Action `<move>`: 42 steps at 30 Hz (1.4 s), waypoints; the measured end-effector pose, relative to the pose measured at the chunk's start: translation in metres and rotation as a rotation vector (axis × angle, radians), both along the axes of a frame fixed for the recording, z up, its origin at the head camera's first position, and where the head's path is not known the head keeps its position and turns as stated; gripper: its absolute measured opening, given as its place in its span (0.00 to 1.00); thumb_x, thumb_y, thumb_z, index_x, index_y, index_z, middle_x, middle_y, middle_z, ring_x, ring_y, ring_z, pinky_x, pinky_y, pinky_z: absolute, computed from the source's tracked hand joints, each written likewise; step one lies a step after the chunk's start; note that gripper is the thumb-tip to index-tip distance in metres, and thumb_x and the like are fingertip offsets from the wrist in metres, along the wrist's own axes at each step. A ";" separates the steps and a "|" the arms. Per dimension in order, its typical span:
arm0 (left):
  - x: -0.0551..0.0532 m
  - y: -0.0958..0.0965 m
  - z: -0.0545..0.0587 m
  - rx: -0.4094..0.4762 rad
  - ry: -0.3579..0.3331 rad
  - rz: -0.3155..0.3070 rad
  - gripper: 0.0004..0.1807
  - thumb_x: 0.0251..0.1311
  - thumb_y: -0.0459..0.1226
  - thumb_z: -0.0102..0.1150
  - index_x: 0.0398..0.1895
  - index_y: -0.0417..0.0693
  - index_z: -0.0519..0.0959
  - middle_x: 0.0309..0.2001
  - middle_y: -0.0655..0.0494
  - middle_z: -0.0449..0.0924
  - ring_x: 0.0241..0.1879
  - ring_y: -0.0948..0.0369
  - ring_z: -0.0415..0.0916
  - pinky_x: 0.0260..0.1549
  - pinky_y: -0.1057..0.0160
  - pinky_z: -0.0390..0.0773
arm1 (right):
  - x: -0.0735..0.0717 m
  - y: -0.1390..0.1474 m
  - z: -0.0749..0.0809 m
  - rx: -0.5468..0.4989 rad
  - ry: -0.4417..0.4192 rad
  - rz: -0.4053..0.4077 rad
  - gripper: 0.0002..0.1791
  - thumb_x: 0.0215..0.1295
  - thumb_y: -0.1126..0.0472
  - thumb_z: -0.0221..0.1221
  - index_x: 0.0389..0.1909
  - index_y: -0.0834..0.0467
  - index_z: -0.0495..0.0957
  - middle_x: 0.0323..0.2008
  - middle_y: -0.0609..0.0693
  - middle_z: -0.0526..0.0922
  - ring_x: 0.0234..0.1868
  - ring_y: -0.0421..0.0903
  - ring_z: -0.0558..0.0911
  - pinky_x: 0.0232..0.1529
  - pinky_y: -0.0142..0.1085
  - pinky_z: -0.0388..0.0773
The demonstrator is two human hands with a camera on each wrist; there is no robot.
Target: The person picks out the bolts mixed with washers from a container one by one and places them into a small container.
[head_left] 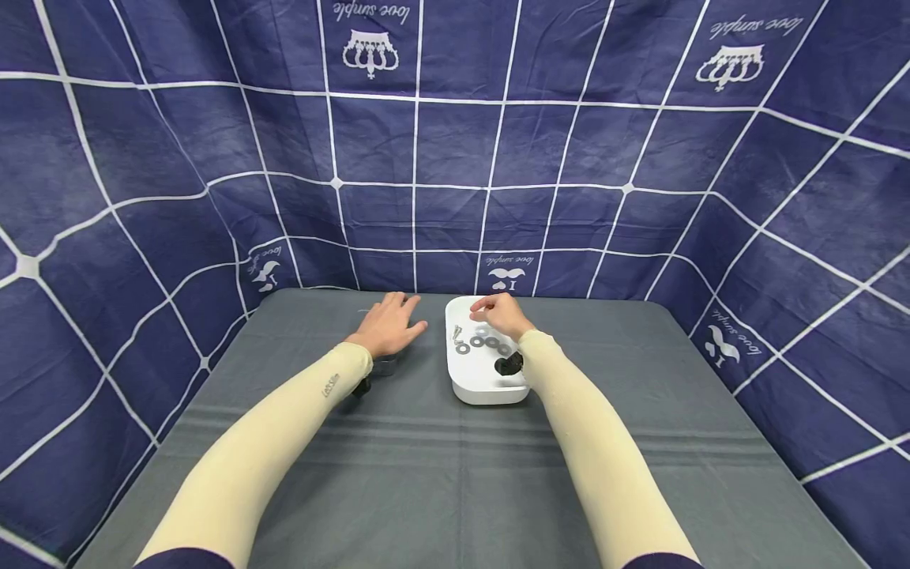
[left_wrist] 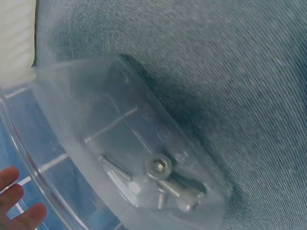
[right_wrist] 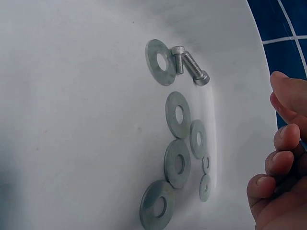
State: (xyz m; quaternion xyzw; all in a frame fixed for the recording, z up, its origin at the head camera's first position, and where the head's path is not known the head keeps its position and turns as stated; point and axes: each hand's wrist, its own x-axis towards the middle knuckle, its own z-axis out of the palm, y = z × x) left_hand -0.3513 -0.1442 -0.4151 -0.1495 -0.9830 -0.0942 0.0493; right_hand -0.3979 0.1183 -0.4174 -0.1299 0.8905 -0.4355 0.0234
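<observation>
W/ our L grip [head_left: 387, 325] wide & R grip [head_left: 505, 315] curled (can't tell if holding), our black wrist cam [head_left: 509, 364] clipping the white oblong tray [head_left: 490, 393] nr the grey bench [head_left: 455, 474]'s far edge could scatter its flat metal washers [right_wrist: 178, 131].

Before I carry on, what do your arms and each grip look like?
Both arms wear close-fitting cream sleeves down to the wrists. The left sleeve has small dark lettering near the wrist; the right sleeve shows none. Navy fabric edges their upper ends. The left grip and right grip are bare hands, ungloved. A small black piece shows by each wrist.
</observation>
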 end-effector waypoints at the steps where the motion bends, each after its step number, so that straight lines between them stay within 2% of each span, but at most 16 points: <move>1: 0.000 0.002 0.000 0.000 -0.002 -0.001 0.38 0.71 0.60 0.44 0.77 0.51 0.61 0.70 0.43 0.64 0.74 0.46 0.56 0.67 0.41 0.63 | 0.000 0.001 -0.001 0.005 -0.002 -0.005 0.11 0.61 0.60 0.68 0.43 0.59 0.88 0.21 0.43 0.68 0.28 0.41 0.68 0.32 0.32 0.65; 7: 0.000 0.011 0.000 0.007 -0.006 -0.015 0.37 0.71 0.59 0.45 0.77 0.51 0.62 0.70 0.43 0.64 0.73 0.46 0.57 0.67 0.41 0.64 | 0.000 0.005 -0.006 0.023 -0.016 -0.019 0.10 0.61 0.60 0.69 0.42 0.58 0.88 0.20 0.44 0.68 0.25 0.40 0.66 0.30 0.32 0.64; 23: 0.000 0.029 0.001 0.020 -0.032 -0.037 0.37 0.72 0.59 0.44 0.78 0.52 0.61 0.69 0.42 0.65 0.71 0.46 0.60 0.66 0.41 0.67 | 0.001 0.005 -0.015 0.066 0.035 -0.038 0.09 0.59 0.62 0.70 0.40 0.60 0.89 0.23 0.44 0.73 0.28 0.40 0.69 0.34 0.31 0.65; 33: 0.002 0.044 0.000 0.027 -0.042 -0.052 0.37 0.72 0.59 0.42 0.77 0.50 0.61 0.69 0.41 0.66 0.71 0.45 0.61 0.66 0.41 0.67 | 0.003 0.001 -0.017 0.075 -0.002 -0.046 0.11 0.59 0.61 0.69 0.43 0.60 0.88 0.27 0.47 0.76 0.30 0.42 0.70 0.34 0.31 0.65; 39: 0.003 0.050 -0.004 0.021 -0.039 -0.050 0.38 0.72 0.59 0.43 0.76 0.47 0.62 0.66 0.41 0.68 0.68 0.46 0.64 0.64 0.43 0.69 | 0.005 0.001 -0.023 0.075 -0.052 -0.043 0.13 0.61 0.59 0.69 0.46 0.58 0.88 0.30 0.49 0.77 0.27 0.41 0.70 0.28 0.32 0.66; 42: 0.002 0.052 -0.006 0.023 -0.049 -0.043 0.38 0.72 0.60 0.43 0.76 0.47 0.62 0.66 0.42 0.68 0.67 0.46 0.65 0.63 0.43 0.70 | 0.004 0.001 -0.026 0.056 -0.073 -0.039 0.13 0.61 0.59 0.69 0.46 0.58 0.87 0.28 0.49 0.75 0.22 0.40 0.69 0.23 0.32 0.65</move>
